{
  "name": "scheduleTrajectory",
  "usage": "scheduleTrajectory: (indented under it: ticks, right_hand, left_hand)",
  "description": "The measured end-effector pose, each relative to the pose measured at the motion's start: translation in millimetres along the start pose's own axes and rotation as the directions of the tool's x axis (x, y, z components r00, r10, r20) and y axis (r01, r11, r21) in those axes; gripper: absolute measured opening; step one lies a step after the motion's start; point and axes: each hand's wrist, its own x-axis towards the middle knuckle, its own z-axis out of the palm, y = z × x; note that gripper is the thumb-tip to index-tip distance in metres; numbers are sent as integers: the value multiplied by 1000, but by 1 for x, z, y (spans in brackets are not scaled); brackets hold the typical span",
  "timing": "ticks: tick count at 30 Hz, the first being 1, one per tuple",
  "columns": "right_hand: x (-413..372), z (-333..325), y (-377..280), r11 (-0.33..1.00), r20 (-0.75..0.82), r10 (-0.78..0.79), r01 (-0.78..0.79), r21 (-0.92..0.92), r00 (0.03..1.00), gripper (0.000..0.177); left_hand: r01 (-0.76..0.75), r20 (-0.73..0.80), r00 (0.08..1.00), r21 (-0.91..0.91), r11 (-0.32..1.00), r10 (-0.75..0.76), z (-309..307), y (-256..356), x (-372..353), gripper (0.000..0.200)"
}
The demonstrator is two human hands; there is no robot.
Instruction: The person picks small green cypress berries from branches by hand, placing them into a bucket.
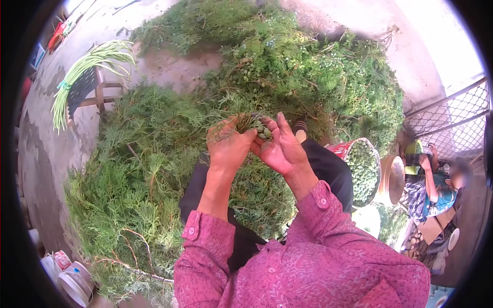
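My left hand (227, 147) pinches a leafy evergreen sprig (246, 122) in front of my chest, its thin green twigs sticking out past the thumb and fingers. Close against it, my right hand (285, 151) is curled with the palm turned up, and a small clump of green seed cones (264, 133) lies in its fingers. Both hands meet at the sprig, so some of the fingertips are hidden. Beneath and around them spreads a large heap of cut evergreen branches (133, 149). To the right of my knee stands a bucket (362, 169) filled with similar green cones.
A brown tub (393, 180) stands beside the bucket. At the left, long green beans (92, 64) lie over a small stool (97, 92). White buckets (76, 282) sit at lower left. A person (436, 190) sits at the right near a wire-mesh fence (452, 120).
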Motion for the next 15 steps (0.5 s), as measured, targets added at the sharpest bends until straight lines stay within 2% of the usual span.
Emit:
scheduleTrajectory:
  ticks: [1,2,3,4,5,8,10,11,13,15]
  right_hand:
    - [-1,1,-3,1000,19,2,-2,-29,1000,38]
    - [-2,1,-6,998,36,5,-3,-57,999,33]
    - [-2,-2,-8,998,36,5,-3,-58,999,33]
    - [-1,-5,-11,983,42,-24,31,-179,999,28]
    - [-1,-7,-12,952,50,-51,64,-298,997,24]
    - [-5,-3,-15,907,40,-107,114,-406,993,20]
    - [-3,-8,-17,894,29,-99,102,-437,995,18]
    - [-2,-9,-19,879,17,-90,88,-468,996,17]
    - [-2,-9,-25,852,34,-80,86,-516,996,16]
    - [-1,-8,-27,822,48,-68,83,-563,997,16]
  left_hand:
    - [-44,-22,999,82,996,46,0,0,0,27]
    - [-44,-22,999,81,996,46,0,1,0,27]
    - [-82,4,997,201,976,82,-1,3,-1,27]
    - [-120,34,993,316,941,116,-2,6,-2,28]
    - [-121,33,993,316,941,116,1,6,-1,28]
    - [-127,47,992,228,965,119,4,9,0,24]
    - [34,99,995,-86,996,-25,0,18,-1,18]
    - [33,100,995,-85,996,-25,0,21,-2,18]
    - [117,100,991,-249,962,-94,0,27,-4,13]
    - [141,105,987,-224,964,-120,-1,28,-4,13]
